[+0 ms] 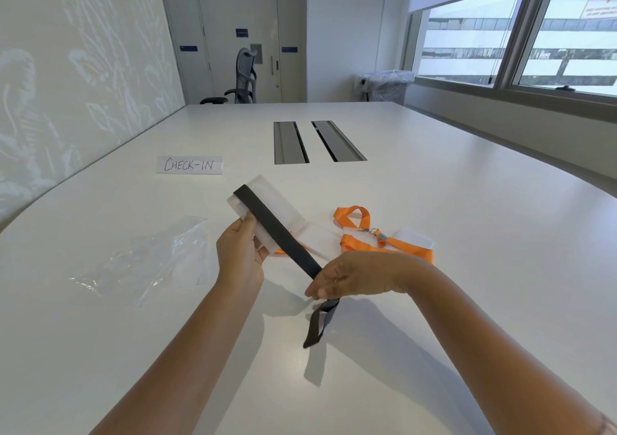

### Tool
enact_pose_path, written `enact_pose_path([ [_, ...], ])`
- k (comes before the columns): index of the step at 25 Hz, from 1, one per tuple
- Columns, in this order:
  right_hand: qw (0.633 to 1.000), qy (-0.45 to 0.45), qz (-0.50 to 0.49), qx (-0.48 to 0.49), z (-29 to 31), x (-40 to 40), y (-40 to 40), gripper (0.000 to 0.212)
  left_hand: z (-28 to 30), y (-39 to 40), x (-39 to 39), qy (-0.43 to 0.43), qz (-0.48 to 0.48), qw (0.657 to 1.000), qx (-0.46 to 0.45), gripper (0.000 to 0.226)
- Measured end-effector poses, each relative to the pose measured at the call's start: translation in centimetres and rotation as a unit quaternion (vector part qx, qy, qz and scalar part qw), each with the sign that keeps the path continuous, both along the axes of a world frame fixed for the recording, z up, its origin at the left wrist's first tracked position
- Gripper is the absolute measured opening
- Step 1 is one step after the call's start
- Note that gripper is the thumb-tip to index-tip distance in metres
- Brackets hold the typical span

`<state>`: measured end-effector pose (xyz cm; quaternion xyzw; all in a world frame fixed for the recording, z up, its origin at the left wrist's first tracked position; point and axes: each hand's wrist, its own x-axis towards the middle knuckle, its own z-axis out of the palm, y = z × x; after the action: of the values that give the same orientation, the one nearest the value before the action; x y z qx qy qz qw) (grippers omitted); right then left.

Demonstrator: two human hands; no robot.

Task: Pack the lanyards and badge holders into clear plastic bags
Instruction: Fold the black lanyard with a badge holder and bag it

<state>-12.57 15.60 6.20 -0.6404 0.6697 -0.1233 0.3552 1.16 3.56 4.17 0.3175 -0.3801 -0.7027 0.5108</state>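
Above the white counter (pixel 434 200), with clear plastic bags (pixel 147 261) lying at left and an orange lanyard (pixel 384 244) at right, the left hand (pixel 238 254) has its grip on a clear badge holder (pixel 267 207) while the right hand (pixel 347 277) pinches the black lanyard (pixel 280 231) stretched across it.

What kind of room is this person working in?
Probably an office meeting room set up for event check-in. A long white conference table has cable hatches set in its top, a mesh office chair stands by the door at the far end, and a handwritten CHECK-IN sign lies on the table.
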Motion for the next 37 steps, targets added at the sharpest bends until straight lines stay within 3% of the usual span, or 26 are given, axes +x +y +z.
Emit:
enact_pose_path([
  [4, 0.980, -0.115, -0.160, 0.023, -0.6, 0.4, -1.0, 0.046, -0.3, 0.7, -0.6, -0.002, -0.030, 0.998, -0.063, 0.015],
  [7, 0.931, -0.281, -0.217, 0.082, -1.2, -0.2, -1.3, 0.062, -0.4, 1.4, -0.9, -0.002, -0.078, 0.991, -0.106, 0.017],
  [9, 0.877, -0.400, -0.245, 0.102, -1.6, -0.7, -1.3, 0.061, -0.2, 2.1, -1.2, -0.011, -0.104, 0.986, -0.130, 0.023],
  [11, 0.808, -0.498, -0.302, 0.092, -1.9, -0.7, -1.3, 0.044, -0.1, 2.8, -1.5, -0.038, -0.125, 0.979, -0.155, 0.022],
  [13, 0.737, -0.565, -0.364, 0.068, -2.0, -0.6, -1.2, 0.024, 0.0, 3.3, -1.6, -0.058, -0.136, 0.973, -0.177, 0.024],
  [15, 0.695, -0.591, -0.408, 0.044, -2.2, -0.7, -1.2, 0.017, 0.0, 3.6, -1.7, -0.097, -0.125, 0.968, -0.195, 0.026],
  [17, 0.701, -0.567, -0.432, 0.025, -2.3, -0.9, -1.3, 0.018, 0.2, 3.8, -1.7, -0.155, -0.093, 0.955, -0.233, 0.020],
  [19, 0.726, -0.527, -0.443, 0.013, -2.3, -1.1, -1.5, 0.020, 0.1, 3.7, -1.6, -0.196, -0.062, 0.943, -0.263, 0.030],
  [23, 0.750, -0.496, -0.438, -0.008, -2.1, -1.5, -1.6, 0.010, 0.4, 3.7, -1.5, -0.221, -0.051, 0.939, -0.258, 0.024],
  [32, 0.773, -0.485, -0.405, -0.052, -2.0, -2.1, -1.5, 0.014, 0.6, 4.0, -1.5, -0.264, -0.158, 0.904, -0.297, 0.023],
  [37, 0.804, -0.419, -0.413, -0.088, -2.4, -2.2, -1.7, 0.021, 0.4, 3.5, -1.4, -0.265, -0.259, 0.884, -0.285, 0.019],
])
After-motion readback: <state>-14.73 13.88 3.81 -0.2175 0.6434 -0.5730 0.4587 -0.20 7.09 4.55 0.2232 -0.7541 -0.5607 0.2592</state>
